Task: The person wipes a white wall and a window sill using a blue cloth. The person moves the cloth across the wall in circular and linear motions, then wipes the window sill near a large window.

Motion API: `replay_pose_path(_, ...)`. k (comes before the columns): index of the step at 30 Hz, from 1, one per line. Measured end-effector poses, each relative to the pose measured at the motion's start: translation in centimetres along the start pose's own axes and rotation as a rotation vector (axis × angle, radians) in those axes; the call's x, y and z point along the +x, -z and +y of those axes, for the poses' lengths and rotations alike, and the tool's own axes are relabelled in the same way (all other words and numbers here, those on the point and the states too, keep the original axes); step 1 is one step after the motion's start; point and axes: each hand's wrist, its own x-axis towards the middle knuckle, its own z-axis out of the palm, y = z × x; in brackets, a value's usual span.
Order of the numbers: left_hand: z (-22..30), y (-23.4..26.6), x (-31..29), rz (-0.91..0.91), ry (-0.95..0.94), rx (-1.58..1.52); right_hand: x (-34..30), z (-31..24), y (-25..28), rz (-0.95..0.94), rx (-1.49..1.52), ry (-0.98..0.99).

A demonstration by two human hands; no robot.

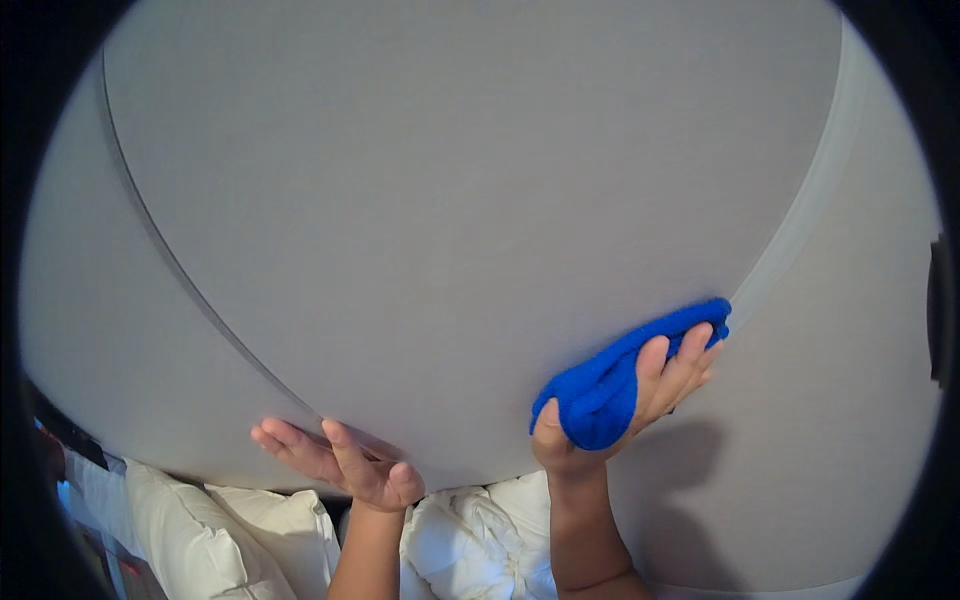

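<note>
A folded blue cloth [598,388] lies against a large smooth grey panel [470,220], low and right of the middle. My right hand [655,400] holds it, the thumb at its left end and the fingers spread along its lower side. Part of the cloth bulges out between thumb and fingers. To the left, my left hand [345,462] is open and bare, its fingers apart beside the panel's lower edge. It lies close to the lower end of a dark curved seam [190,285]; whether it touches the panel, I cannot tell.
Cream pillows [205,530] sit below the panel at lower left, and a tufted cream cushion [480,540] lies between my forearms. A pale curved strip [800,215] runs down the right side. At the far right edge is a dark object [937,312].
</note>
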Motion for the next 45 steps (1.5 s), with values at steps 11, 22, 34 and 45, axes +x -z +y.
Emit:
replay_pose_path(11, -1.1, 1.3, -4.0, -0.140, 0.105, 0.011, -7.8, -4.3, -1.3, -0.098, 0.151, -0.016)
replay_pose_path(22, -2.4, 0.9, -7.9, -0.126, 0.055, 0.129, -9.4, 0.1, -1.0, -0.057, 0.107, -0.085)
replay_pose_path(34, -2.9, 0.7, -8.5, -0.070, 0.036, 0.104, -7.1, -7.5, -2.4, -0.072, 0.229, 0.093)
replay_pose_path(45, -2.3, -0.2, -8.7, 0.049, 0.036, 0.025, -9.9, -8.4, -2.4, -0.107, 0.180, 0.179)
